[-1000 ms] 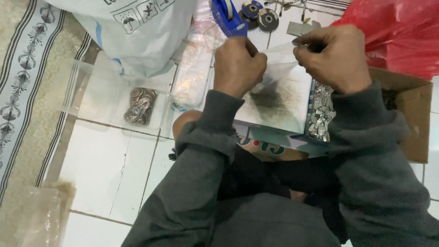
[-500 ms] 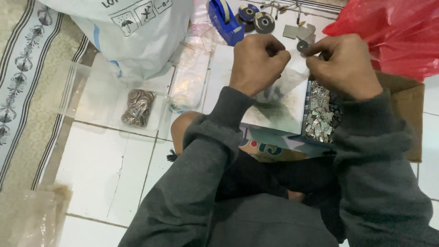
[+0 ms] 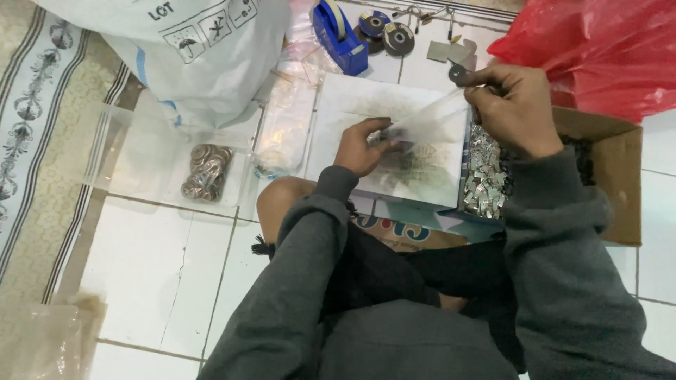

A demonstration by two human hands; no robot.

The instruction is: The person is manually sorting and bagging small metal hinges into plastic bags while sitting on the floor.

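**Clear bag stretched between my hands**

Looking down from my head: my right hand [image 3: 510, 105] is raised, its fingers pinched shut on the top edge of a small clear plastic bag [image 3: 429, 123]. The bag slants down and to the left from that hand to my left hand [image 3: 362, 148], which is curled around its lower end, thumb and fingers closed on it just above the white board [image 3: 352, 105]. So the bag hangs taut between both hands, over the middle of the board. I cannot tell whether anything is inside it; the plastic is too clear and blurred.

Just below my right hand, at the board's edge, lies a heap of small silver metal pieces [image 3: 484, 176], and past that hand sits an open cardboard box [image 3: 623, 183] with a red plastic bag [image 3: 598, 49] beyond it. Ahead of my right hand are a blue tape dispenser [image 3: 339, 28] and two round discs [image 3: 391, 34]. Well off to the left of my left hand, a filled clear packet of round metal parts [image 3: 205, 171] rests on the tiled floor [image 3: 141, 267], beside a big white sack [image 3: 204, 49].

By my reckoning one packet is filled and set aside; the heap of silver pieces is large, so much is left to bag.
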